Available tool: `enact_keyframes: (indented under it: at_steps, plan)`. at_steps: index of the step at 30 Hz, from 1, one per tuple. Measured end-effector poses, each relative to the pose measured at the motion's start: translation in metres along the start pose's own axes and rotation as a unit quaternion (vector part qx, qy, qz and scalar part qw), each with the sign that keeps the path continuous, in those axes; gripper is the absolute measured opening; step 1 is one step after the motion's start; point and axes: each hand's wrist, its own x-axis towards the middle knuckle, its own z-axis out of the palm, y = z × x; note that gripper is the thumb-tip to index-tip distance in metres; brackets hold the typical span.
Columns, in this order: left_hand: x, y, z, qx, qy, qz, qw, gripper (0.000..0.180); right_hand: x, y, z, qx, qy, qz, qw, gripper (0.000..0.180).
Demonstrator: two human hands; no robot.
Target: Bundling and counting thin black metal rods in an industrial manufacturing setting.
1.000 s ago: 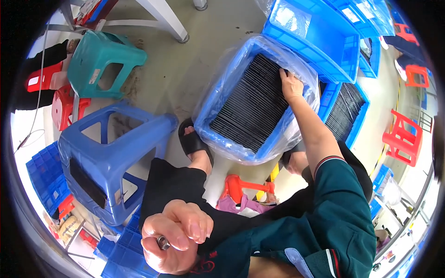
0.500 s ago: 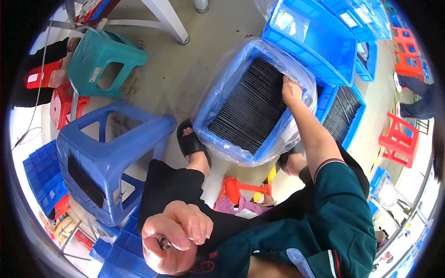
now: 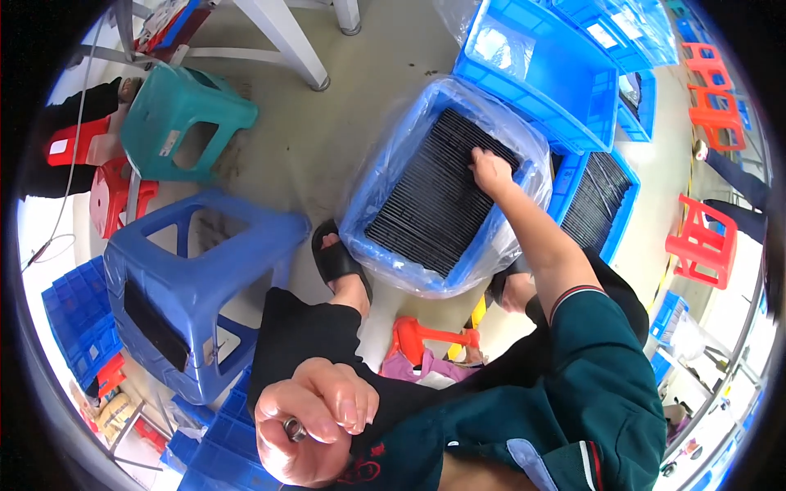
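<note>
My left hand (image 3: 318,419) is curled closed near my lap. A small shiny metal piece with a hollow round end (image 3: 294,429) pokes out between its fingers; the rest of it is hidden. My right hand (image 3: 491,172) reaches into a blue bin (image 3: 350,219) lined with clear plastic (image 3: 530,135). Tightly packed rows of thin black strips (image 3: 434,200) fill the bin. The right fingers are bent together, touching the strips near the right side. Whether they pinch one cannot be made out.
A second blue bin of black strips (image 3: 596,200) stands to the right, beside a large blue crate (image 3: 544,69). At left are a blue stool (image 3: 176,270) and a green stool (image 3: 184,114). Red stools (image 3: 702,241) stand far right, where another person's legs (image 3: 737,184) show.
My right hand has moved left from the bin's right side onto the rows of black strips. My left hand keeps its closed grip. The person's legs at far right have shifted.
</note>
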Motion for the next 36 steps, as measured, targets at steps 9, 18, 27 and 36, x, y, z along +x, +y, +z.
enact_keyframes:
  at_steps: [9,18,27,36]
  plan:
    - [-0.001,0.001,0.003,0.029,0.008,-0.017,0.999,0.044,-0.002,0.003,-0.011,0.104,-0.068,0.078,0.989,0.030]
    - [-0.001,0.000,0.003,0.049,-0.015,-0.032,0.998,0.044,-0.013,0.014,-0.002,0.007,-0.051,0.011,0.999,0.017]
    - [-0.002,0.005,0.003,0.044,-0.029,-0.035,0.998,0.044,-0.010,-0.017,-0.018,0.029,0.023,0.002,0.999,0.017]
    - [0.013,-0.009,0.013,0.043,0.022,-0.042,0.998,0.044,0.030,-0.012,0.005,0.084,0.006,0.061,0.995,0.026]
